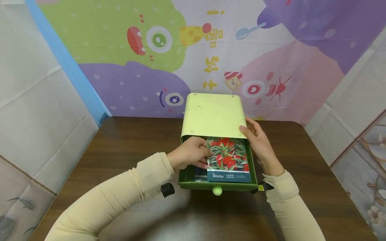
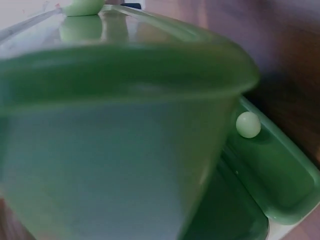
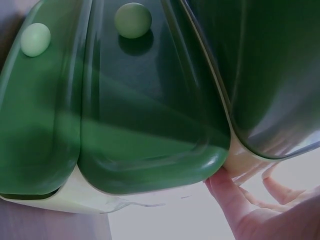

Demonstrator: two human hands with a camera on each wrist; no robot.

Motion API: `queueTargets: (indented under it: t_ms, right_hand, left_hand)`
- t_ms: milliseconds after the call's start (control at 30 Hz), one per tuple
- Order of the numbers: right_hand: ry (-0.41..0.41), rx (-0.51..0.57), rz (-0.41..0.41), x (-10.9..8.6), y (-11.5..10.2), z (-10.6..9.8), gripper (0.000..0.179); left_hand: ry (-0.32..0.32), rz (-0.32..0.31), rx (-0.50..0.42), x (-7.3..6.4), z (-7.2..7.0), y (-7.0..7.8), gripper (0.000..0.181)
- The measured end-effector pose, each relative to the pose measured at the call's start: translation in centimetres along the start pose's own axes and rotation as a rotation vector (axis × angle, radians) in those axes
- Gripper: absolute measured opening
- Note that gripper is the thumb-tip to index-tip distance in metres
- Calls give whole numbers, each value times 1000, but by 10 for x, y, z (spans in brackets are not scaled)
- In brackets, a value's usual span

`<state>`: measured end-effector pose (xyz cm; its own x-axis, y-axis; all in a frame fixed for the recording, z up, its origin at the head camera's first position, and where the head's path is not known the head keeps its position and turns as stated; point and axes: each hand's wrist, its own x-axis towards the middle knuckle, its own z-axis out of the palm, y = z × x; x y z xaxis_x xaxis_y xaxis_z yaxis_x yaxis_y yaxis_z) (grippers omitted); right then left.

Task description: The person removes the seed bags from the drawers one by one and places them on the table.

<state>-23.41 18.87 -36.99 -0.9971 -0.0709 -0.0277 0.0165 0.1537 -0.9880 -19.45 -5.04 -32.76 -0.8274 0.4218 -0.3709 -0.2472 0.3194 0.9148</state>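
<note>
A pale green drawer cabinet (image 1: 214,113) stands at the back of the table, its top drawer (image 1: 188,184) pulled out. Inside lies a seed packet (image 1: 229,159) with red flowers and a dark "Beishu" band. My left hand (image 1: 193,153) reaches into the drawer and pinches that packet by its left edge. Under it, partly hidden, another dark packet (image 1: 201,172) shows. My right hand (image 1: 260,144) rests along the cabinet's right side, thumb on the top near the front corner. The right wrist view shows that thumb (image 3: 227,195) beside the closed green middle drawer (image 3: 150,110).
A round knob (image 1: 217,190) sticks out from the open drawer's front. Below, the lower drawer (image 3: 37,115) is closed too. The dark wooden table (image 1: 135,134) extends around the cabinet, and a cartoon-print cloth (image 1: 120,83) hangs right behind it.
</note>
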Motion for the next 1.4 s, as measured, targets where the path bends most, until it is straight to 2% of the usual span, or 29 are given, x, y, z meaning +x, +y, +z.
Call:
queueTargets:
  t_ms: [167,367,567,933,1167,1400]
  right_hand:
    - [-7,13,-12,1,0,1,66]
    - [-8,15,-6,1,-1,1,66]
    - [-5,8,-4,0,-2,1,67]
    - [3,-18,-19,0,0,1,66]
    - [8,1,-14,0,1,2,66]
    - [6,-10,-11,0,1,1,67]
  left_hand:
    - [24,-26,-48,-2,-2,1,31]
    - [19,-38,-40,-10,-6,2,31]
    - [14,-36,-77,-22,-10,2,16]
    - [-33,-51,-193,-47,-18,-9,14]
    - [-76,-26,-214,-61,-27,-10,19]
    - [-43,5,-204,-70,-40,-10,22]
